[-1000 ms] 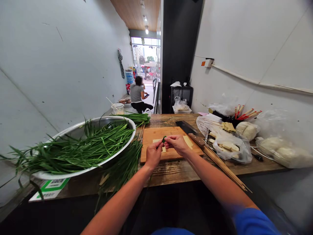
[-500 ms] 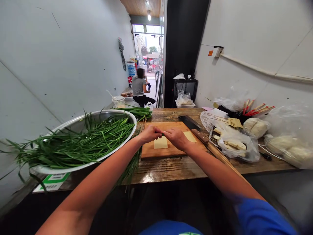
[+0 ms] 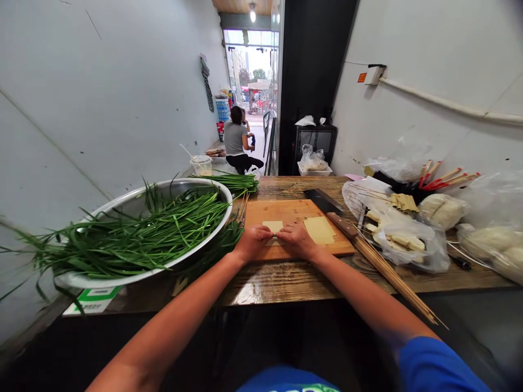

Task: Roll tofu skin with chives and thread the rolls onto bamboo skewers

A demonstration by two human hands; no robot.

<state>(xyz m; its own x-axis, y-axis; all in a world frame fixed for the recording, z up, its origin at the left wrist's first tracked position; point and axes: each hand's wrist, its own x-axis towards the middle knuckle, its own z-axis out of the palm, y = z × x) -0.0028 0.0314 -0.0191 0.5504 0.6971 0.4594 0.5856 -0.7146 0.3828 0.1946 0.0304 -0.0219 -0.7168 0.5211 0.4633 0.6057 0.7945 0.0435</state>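
A wooden cutting board lies on the table in front of me. On it are two pale thin tofu sheets: one under my fingers, the other to its right. My left hand and my right hand sit side by side at the near edge of the left sheet, fingers curled onto it. What lies under the fingers is hidden. A cleaver rests along the board's right edge.
A large metal bowl full of green chives stands at the left, with more chives behind the board. Bamboo skewers, plastic bags of tofu pieces and dough lie at the right. A person sits far back.
My hands held a small green chive piece above the board; they have dropped onto the near edge of the left tofu sheet. The chive piece is no longer visible.
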